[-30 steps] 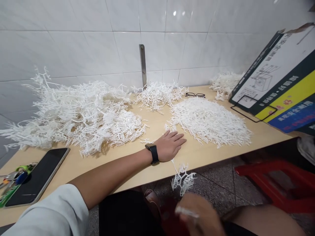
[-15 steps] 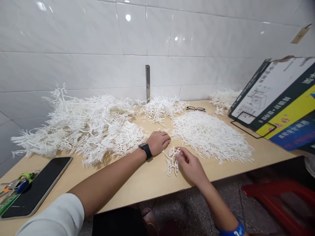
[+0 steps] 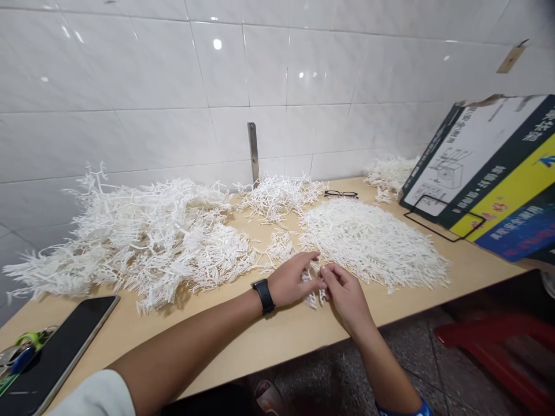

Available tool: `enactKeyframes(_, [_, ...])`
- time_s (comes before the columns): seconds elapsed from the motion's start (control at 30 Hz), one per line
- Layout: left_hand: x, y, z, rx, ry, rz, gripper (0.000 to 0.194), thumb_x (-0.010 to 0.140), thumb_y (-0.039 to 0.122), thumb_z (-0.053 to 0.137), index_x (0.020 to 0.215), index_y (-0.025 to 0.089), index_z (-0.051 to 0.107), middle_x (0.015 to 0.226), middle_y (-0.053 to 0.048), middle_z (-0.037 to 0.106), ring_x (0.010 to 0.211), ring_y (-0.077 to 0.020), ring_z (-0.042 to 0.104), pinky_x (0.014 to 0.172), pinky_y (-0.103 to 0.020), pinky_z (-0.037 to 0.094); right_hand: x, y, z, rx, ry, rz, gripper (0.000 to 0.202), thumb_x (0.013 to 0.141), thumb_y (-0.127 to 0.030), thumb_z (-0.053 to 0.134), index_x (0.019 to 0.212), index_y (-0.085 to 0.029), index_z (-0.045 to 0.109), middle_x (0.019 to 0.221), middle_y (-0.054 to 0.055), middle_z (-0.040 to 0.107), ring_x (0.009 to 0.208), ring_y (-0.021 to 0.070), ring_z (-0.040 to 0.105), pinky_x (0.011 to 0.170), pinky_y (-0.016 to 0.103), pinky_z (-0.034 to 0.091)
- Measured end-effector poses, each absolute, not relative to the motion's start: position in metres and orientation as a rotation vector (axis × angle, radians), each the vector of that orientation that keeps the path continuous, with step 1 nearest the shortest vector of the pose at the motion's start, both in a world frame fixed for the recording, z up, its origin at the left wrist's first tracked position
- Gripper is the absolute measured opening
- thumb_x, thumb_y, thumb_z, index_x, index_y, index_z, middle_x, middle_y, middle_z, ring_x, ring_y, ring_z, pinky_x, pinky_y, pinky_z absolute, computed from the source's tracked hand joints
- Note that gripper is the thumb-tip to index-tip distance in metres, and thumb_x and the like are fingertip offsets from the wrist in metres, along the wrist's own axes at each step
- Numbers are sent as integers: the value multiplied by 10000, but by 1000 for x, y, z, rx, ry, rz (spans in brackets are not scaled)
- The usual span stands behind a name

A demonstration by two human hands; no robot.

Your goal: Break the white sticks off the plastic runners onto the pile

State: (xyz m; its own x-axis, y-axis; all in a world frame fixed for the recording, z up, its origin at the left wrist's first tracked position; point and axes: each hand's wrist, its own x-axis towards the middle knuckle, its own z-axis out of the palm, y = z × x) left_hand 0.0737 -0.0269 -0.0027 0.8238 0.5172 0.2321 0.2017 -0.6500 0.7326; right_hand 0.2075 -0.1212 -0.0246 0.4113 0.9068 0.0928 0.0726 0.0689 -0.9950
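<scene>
My left hand point(image 3: 292, 281), with a black watch on its wrist, has its thumb and fingers closed around a white branched plastic piece point(image 3: 311, 299). From the right, my right hand point(image 3: 349, 296) pinches the same piece, its fingertips almost meeting the left thumb. The fingers cover much of the piece, and its lower prongs show below them. Just beyond my left hand lies a small clump of white branched plastic point(image 3: 281, 245). A wide heap of small white plastic bits point(image 3: 375, 245) spreads right behind my right hand.
A big tangled pile of white branched plastic point(image 3: 147, 231) covers the table's left side, with a smaller pile point(image 3: 280, 193) at the back. Eyeglasses point(image 3: 341, 194), a phone point(image 3: 65, 352), keys point(image 3: 26, 352) and a printed box point(image 3: 481, 179) also lie around. A red stool point(image 3: 498, 346) stands at right.
My left hand has moved right and nearer, from the tabletop to the piece at my right hand. The small clump behind it now shows. The view has shifted slightly.
</scene>
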Motion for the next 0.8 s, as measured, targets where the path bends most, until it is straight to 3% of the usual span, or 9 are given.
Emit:
enactKeyframes(0.1, [72,-14,-4,2189,532,422,328,879,448,562,983,159,677,968,-54,708,876,-173,625,824,-280,459,209,-121,-26,-1345,-915,853,371,836,-554,609,793,-187,577,557,-20,534,514,126,470,525,251,379])
enactKeyframes(0.2, [69,-5,-3,2119,505,416,359,906,467,505,842,141,642,805,-16,665,766,-131,575,740,-241,432,211,-120,-28,-1333,-937,854,361,849,-546,602,817,-188,570,564,-21,541,522,122,473,530,246,379])
enactKeyframes(0.43, [67,2,-5,1899,373,308,403,884,547,518,869,146,547,791,-36,641,714,-123,568,676,-241,444,206,-120,-21,-1400,-1194,885,384,904,-535,518,746,-187,553,645,-16,524,603,124,469,574,242,358])
enactKeyframes(0.63, [66,7,-6,1908,212,187,377,831,508,629,913,141,596,852,-24,632,769,-111,547,748,-238,437,206,-120,-22,-1517,-1238,801,435,906,-577,464,678,-207,456,597,-39,412,581,133,401,563,252,331])
enactKeyframes(0.8, [64,14,-2,1909,206,114,352,799,482,674,858,140,612,808,-1,626,776,-114,547,768,-239,427,205,-121,-19,-1637,-1314,730,413,897,-585,464,728,-209,492,608,-35,465,583,137,426,569,253,324])
